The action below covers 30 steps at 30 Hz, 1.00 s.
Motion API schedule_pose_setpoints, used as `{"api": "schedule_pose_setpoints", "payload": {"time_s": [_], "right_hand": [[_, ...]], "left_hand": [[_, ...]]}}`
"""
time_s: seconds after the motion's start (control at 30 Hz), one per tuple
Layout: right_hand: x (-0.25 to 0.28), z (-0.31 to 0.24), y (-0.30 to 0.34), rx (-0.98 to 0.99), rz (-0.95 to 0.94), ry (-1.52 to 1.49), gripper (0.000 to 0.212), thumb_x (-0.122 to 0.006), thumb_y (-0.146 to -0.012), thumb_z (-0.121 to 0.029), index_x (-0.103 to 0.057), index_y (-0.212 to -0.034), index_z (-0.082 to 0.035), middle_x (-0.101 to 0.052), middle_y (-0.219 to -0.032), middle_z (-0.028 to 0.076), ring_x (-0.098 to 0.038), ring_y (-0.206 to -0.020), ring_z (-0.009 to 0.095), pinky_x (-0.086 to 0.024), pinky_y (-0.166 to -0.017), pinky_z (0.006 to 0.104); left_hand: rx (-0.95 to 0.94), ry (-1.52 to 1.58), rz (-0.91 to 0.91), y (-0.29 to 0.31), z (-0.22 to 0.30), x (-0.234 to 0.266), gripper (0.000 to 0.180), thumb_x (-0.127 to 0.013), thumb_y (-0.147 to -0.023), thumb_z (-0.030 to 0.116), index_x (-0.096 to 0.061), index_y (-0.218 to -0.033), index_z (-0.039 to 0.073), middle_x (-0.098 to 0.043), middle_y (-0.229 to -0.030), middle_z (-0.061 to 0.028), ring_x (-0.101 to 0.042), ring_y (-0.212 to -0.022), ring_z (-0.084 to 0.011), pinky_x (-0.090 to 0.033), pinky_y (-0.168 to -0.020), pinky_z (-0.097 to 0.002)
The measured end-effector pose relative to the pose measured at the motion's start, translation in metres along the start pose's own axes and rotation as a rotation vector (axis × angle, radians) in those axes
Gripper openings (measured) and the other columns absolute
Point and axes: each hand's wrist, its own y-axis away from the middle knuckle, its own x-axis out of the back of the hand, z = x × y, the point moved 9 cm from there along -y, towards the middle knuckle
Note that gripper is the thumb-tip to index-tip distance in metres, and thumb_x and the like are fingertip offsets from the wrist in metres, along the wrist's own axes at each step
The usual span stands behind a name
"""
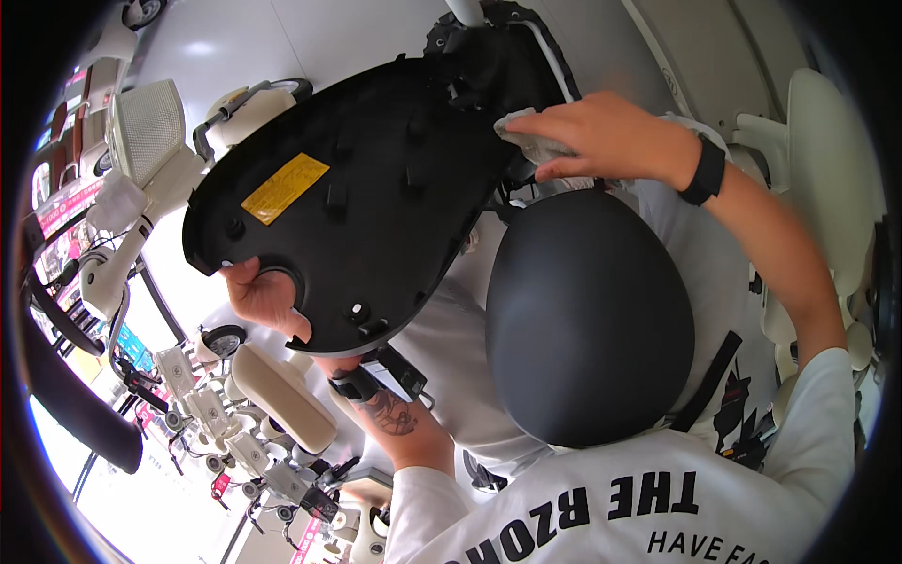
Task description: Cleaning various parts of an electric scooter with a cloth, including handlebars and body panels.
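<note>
A large black moulded plastic seat base (366, 179), with a yellow label (285, 189) on its face, spans the middle of the view, tilted up. At its lower left end my left hand (266, 299) is closed round the rim at a curved notch; some of its fingers are hidden behind the panel. My right hand (601, 138) is closed on a crumpled greyish-white cloth (536, 136), held at the panel's upper right edge. Just below that hand is a smooth dark rounded pad (592, 320), in front of my chest.
Several scooters with pale bodies stand at the left, one with a mesh basket (151, 132). A cream padded seat (282, 395) lies below my left wrist. Another pale seat (816, 179) stands at the right. Grey floor (216, 42) shows at the top.
</note>
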Motion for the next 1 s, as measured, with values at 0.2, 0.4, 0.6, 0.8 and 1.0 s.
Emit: {"api": "schedule_pose_setpoints", "payload": {"time_s": [0.2, 0.4, 0.6, 0.8, 1.0], "right_hand": [[-0.017, -0.020, -0.008, 0.099, 0.138, 0.101, 0.067, -0.074, -0.083, -0.049, -0.056, -0.136, -0.013, -0.071, -0.095, 0.011, -0.069, -0.085, 0.031, -0.055, -0.070, 0.0413], [-0.028, -0.012, -0.023, 0.033, 0.228, 0.081, 0.057, -0.081, -0.073, -0.049, -0.056, -0.101, -0.007, -0.066, -0.085, 0.011, -0.068, -0.078, 0.033, -0.051, -0.063, 0.0435], [-0.011, -0.017, -0.034, 0.078, 0.431, 0.140, 0.057, -0.079, -0.073, -0.054, -0.057, -0.095, -0.007, -0.067, -0.081, 0.009, -0.069, -0.076, 0.030, -0.054, -0.060, 0.0424], [0.033, -0.022, -0.021, 0.158, 0.649, 0.153, 0.052, -0.087, -0.060, -0.040, -0.056, -0.089, -0.010, -0.061, -0.078, 0.006, -0.065, -0.074, 0.027, -0.051, -0.061, 0.0388], [0.046, -0.043, -0.002, 0.280, 0.727, 0.112, 0.045, -0.088, -0.059, -0.033, -0.056, -0.079, -0.009, -0.057, -0.072, 0.006, -0.061, -0.068, 0.026, -0.048, -0.060, 0.0388]], "left_hand": [[0.171, 0.066, 0.147, 0.012, 0.038, 0.002, 0.022, -0.055, -0.086, 0.025, -0.060, -0.097, 0.007, -0.063, -0.110, -0.0127, -0.062, -0.098, -0.0238, -0.052, -0.090, -0.0345], [-0.197, -0.463, 0.033, 0.030, 0.092, -0.015, 0.032, -0.054, -0.098, 0.028, -0.049, -0.118, 0.004, -0.052, -0.110, -0.0083, -0.057, -0.102, -0.0202, -0.050, -0.094, -0.0313], [-0.015, -0.287, 0.100, 0.029, 0.099, -0.008, 0.031, -0.053, -0.100, 0.029, -0.049, -0.118, 0.005, -0.050, -0.108, -0.0071, -0.055, -0.097, -0.0158, -0.049, -0.090, -0.0284], [-0.003, -0.480, 0.027, 0.019, 0.110, -0.014, 0.023, -0.054, -0.097, 0.019, -0.049, -0.116, 0.005, -0.050, -0.103, -0.0053, -0.053, -0.086, -0.0115, -0.045, -0.081, -0.0222], [0.144, 0.262, 0.104, -0.015, 0.014, 0.048, 0.033, -0.060, -0.095, 0.020, -0.058, -0.123, 0.003, -0.066, -0.110, -0.0120, -0.067, -0.094, -0.0232, -0.056, -0.086, -0.0362]]}}
